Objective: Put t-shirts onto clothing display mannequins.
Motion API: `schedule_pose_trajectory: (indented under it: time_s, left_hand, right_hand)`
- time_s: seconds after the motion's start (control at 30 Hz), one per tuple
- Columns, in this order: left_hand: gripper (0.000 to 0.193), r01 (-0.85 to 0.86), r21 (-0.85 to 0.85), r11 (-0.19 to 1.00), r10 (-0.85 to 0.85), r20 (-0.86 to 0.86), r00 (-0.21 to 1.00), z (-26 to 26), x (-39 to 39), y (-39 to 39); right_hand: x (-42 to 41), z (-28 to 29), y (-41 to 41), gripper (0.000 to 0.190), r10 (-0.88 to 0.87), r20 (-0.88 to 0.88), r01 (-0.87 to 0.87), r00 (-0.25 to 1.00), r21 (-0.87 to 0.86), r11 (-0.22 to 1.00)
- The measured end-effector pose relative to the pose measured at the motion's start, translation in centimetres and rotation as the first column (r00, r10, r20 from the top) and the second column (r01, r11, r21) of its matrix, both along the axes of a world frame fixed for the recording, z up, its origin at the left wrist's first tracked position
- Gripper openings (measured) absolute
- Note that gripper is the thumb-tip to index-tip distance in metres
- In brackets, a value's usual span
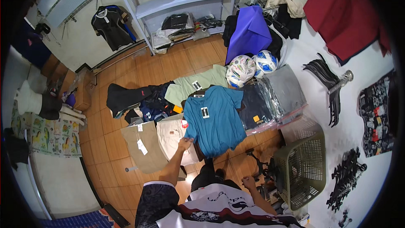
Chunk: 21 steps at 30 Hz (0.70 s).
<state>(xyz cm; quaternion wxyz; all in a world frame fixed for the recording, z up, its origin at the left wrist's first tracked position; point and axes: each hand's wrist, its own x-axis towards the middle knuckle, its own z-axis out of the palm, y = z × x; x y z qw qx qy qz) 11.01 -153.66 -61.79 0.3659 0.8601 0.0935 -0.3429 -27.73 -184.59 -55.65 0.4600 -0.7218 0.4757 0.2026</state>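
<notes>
A teal T-shirt (218, 120) with a hang tag lies over other clothes in front of me. My left hand (186, 143) pinches the T-shirt at its lower left sleeve. Below my left hand are folded beige trousers (171, 133), with khaki trousers (142, 145) beside them, both tagged. A light green garment (202, 80) lies behind the teal one, and dark clothes (126, 98) are heaped at the left. My right hand (248, 182) hangs near my body, its fingers curled, and nothing shows in it. Grey and dark garments in plastic (286, 88) lie at the right.
An olive plastic basket (284, 177) stands at the right, near my right arm. Two footballs (241, 69) sit behind the clothes beside a purple sheet (248, 31). Metal shelves (183, 1) stand at the back. Black hangers (329, 85) hang on the right wall.
</notes>
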Motion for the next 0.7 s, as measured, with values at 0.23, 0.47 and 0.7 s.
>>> schedule_pose_trajectory:
  time_s: [0.23,0.47,0.7]
  left_hand:
    - [0.061,0.093,0.126,0.988,-0.107,0.108,0.988,0.0,12.1,-4.1]
    - [0.074,0.073,0.264,0.962,-0.081,0.023,0.996,-3.5,17.2,-3.5]
    - [0.051,-0.164,0.11,0.98,0.138,0.213,0.967,-3.4,15.1,-5.9]
  right_hand:
    - [5.6,2.1,0.6,0.022,-0.252,-0.064,0.258,0.965,0.109,0.96]
    - [11.2,4.4,1.6,0.025,-0.287,-0.053,0.292,0.956,0.156,0.944]
    - [13.6,5.8,1.2,0.026,-0.335,-0.128,0.354,0.933,0.176,0.919]
